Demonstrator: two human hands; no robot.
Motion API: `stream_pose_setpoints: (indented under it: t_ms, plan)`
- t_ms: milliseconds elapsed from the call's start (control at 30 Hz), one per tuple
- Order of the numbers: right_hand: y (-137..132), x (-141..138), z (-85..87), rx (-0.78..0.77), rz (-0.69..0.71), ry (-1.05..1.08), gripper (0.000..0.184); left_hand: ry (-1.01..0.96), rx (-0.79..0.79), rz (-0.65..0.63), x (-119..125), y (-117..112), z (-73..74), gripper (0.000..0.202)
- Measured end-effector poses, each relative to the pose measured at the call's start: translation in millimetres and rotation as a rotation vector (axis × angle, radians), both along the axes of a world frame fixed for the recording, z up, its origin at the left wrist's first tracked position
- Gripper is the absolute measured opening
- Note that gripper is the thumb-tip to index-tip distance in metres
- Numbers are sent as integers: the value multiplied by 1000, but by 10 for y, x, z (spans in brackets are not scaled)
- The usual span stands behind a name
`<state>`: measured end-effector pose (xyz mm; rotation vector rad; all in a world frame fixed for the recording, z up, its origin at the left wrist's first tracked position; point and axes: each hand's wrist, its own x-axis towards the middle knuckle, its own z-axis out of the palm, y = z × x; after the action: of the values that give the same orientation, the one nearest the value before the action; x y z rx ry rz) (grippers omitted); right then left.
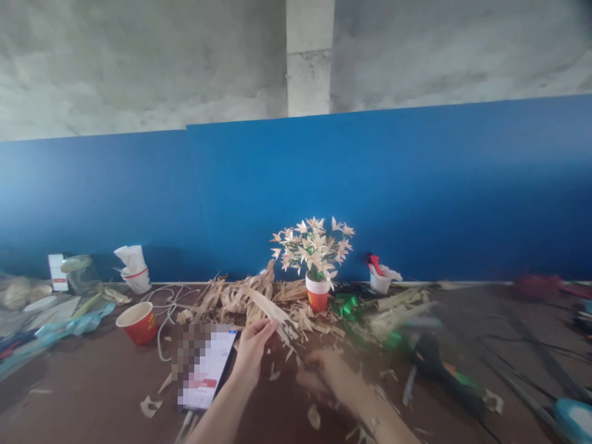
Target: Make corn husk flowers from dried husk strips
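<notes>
Both your hands work above the brown table (102, 385), near the middle of its visible surface. The grip of your left hand (254, 345) is closed, thumb against fingers, on the lower end of a pale strip (267, 309), which fans upward and leftward in front of a pile (231, 301) of similar dry, fibrous pieces. Your right hand (327, 377) is blurred, yet its fingers appear curled round a thin, dark tool (296, 348), directed up and to the left toward the strip; whether tool and strip touch cannot be told, nor can the kind of tool. Beyond your hands, slightly to the right, pale flowers (317, 246) rise from a red-and-white pot (318, 299). Small scraps (314, 417) are scattered around and below your hands. Just to the left of your left forearm lies a phone (208, 373), its screen partly pixelated; farther left are a red cup (140, 325), upright, and a looped white cable (159, 345). A white cup (137, 281) holding crumpled white material stands behind the red one. Right of the flowers are shiny green foil (349, 306) and a white tub (380, 283) with a red object in it; nearer you, a black device (446, 376) lies blurred. A blue panel (231, 185) borders the far side, below a grey wall (139, 61).
</notes>
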<state>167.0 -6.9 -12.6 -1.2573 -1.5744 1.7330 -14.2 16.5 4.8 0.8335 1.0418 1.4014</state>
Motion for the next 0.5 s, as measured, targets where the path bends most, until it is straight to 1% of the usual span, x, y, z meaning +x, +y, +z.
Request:
stream_pose_setpoints:
  t_ms: [200,367,500]
  plan:
    - [-23,43,50,-23,95,-14,32,35,-14,50,-51,9,69,33]
    - [-16,51,30,-24,123,-8,29,73,0,18,-52,18,64,33]
    - [-2,35,-1,-21,102,-56,27,95,-11,7,-46,19,58,33]
